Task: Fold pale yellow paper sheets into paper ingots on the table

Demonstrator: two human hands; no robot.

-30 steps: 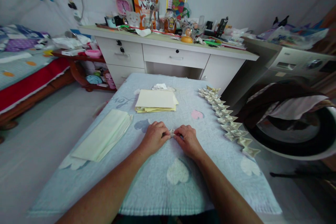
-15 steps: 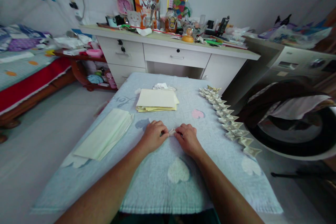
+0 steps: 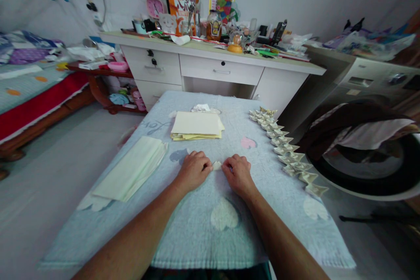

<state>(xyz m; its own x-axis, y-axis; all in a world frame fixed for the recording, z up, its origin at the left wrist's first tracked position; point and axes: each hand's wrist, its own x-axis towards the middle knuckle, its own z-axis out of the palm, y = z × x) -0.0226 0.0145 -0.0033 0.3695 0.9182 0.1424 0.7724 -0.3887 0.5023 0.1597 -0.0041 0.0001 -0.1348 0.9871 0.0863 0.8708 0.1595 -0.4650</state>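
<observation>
A small folded piece of pale paper lies between my two hands, low over the cloth-covered table. My left hand pinches its left end between thumb and forefinger. At the right end, the thumb and curled fingers of my right hand grip it. Beyond them sits a stack of cream paper sheets, with some yellowish edges showing underneath. To the left rests a pile of long pale green paper. Along the table's right side runs a row of folded paper boats, nested one against another.
The table wears a light blue cloth with heart patterns. Crumpled white tissue lies behind the stack. A cluttered white desk stands at the back. On the right, a washing machine has its round door open with clothes hanging out.
My hands have spread slightly apart, the right one moving a little rightward. More of the small folded paper shows between them, now with a raised peak.
</observation>
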